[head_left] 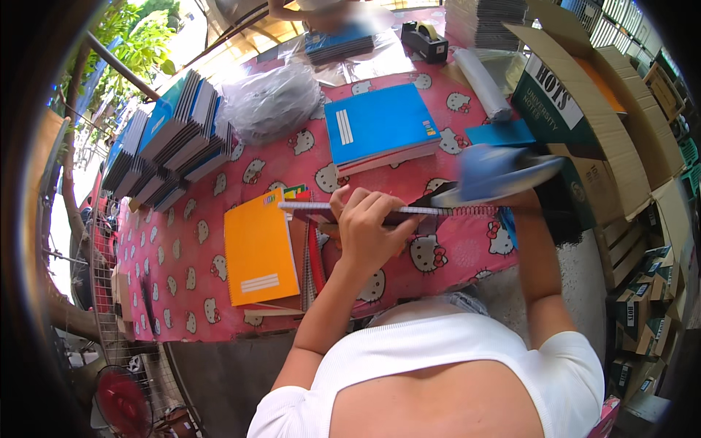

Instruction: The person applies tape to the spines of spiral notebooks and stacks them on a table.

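A white ribbed short-sleeved top (cut low at the neck), forearms bare, no rings visible on the hands.

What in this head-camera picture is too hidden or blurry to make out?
- Right hand: covered by a motion-blurred blue notebook, so its grip is unreadable.
- Spiral notebook: seen edge-on under the left hand; its cover is hidden.
- Person at the far side: blurred and cut off by the top edge.

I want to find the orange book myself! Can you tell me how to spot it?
Look at the table with the pink cartoon-cat cloth. Near its front edge, left of the person's left hand holding a spiral-bound notebook, lies the flat orange notebook atop a small pile. It is the only orange cover; the stacks behind it are blue.
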`<state>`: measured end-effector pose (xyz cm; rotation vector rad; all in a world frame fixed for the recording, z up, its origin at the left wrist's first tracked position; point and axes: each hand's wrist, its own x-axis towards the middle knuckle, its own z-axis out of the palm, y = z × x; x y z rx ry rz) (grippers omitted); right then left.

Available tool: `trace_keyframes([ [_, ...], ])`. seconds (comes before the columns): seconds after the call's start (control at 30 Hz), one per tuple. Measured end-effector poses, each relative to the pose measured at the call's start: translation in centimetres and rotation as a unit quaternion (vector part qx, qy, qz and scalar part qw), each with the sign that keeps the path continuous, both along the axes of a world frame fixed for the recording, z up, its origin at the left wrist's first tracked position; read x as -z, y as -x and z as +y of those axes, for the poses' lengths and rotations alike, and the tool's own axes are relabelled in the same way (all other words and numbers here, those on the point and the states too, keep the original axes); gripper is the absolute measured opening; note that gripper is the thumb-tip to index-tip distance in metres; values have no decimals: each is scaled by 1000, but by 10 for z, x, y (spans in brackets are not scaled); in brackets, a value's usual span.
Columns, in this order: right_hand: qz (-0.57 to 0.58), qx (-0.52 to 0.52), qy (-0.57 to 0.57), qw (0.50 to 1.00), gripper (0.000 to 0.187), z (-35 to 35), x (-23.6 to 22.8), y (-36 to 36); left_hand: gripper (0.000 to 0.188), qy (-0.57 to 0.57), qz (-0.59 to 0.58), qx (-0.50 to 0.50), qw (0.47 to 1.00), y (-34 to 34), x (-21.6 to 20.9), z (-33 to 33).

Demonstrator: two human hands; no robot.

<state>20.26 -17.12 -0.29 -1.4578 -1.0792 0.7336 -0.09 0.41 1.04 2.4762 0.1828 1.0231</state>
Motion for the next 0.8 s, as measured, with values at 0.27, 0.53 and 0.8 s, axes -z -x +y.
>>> trace_keyframes([
  [0.27, -192, -11, 119, 974, 51, 25, 4, -11, 25, 77, 22, 1, 997, -1, -1, -1],
  [0.53, -294, 13, 169, 941, 54, 57, -10, -7, 33, 13, 50, -68, 996, 15, -9, 20],
  [0.8, 67, -111, -71, 989, 49, 68, 1, 11, 34, -23, 94, -169, 981, 37, -10, 33],
])
